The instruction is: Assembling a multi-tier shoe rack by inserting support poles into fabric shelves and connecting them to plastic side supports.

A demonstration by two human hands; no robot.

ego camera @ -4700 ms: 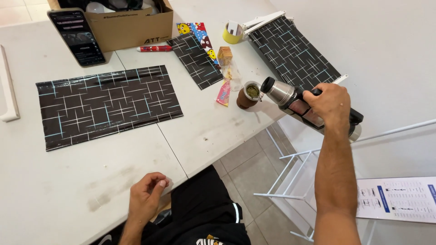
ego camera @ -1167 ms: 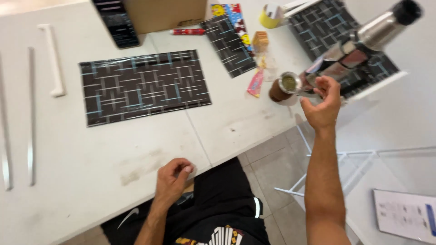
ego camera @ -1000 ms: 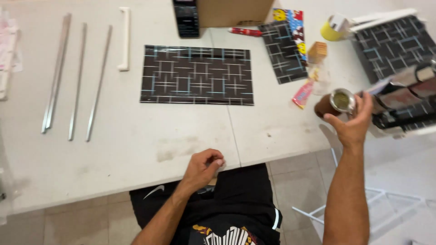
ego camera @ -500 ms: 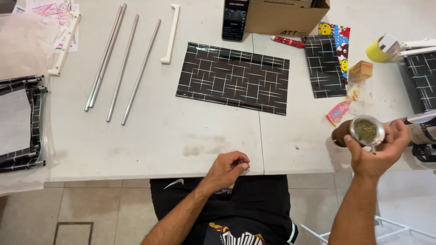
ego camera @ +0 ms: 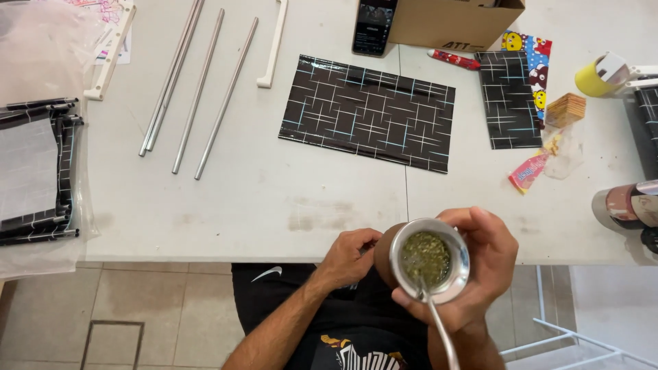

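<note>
Cup: the round metal-rimmed cup [ego camera: 428, 260], full of green chopped herb, sits at the lower right of the frame, close under the camera; half a second ago it was off near the right edge, so it has been drawn in toward the person's body.
Straw: a metal straw [ego camera: 441, 330] stands in the herb and runs down to the bottom edge, aimed at the person's face, which reads to me as a cup brought in for a sip.
Right hand: the right hand [ego camera: 480, 267] cradles the cup from beneath and the right, fingers wrapped round its brown body, thumb over the far rim, forearm rising from the bottom edge.
Left hand: the left hand [ego camera: 348, 257] rests at the near table edge, lower centre, fingers curled loosely inward; whether they pinch anything I cannot tell. It has stayed put.
Flask: the steel flask [ego camera: 627, 205], poured from some seconds back, now lies at the right edge, let go.
Table: the white table [ego camera: 260, 199] fills the middle.
Panels: a large black patterned panel [ego camera: 368, 113] lies at upper centre, a smaller one [ego camera: 507, 99] to its right.
Far items: metal rods [ego camera: 199, 85] at upper left, a phone [ego camera: 373, 27] and cardboard box [ego camera: 456, 20] along the top.
</note>
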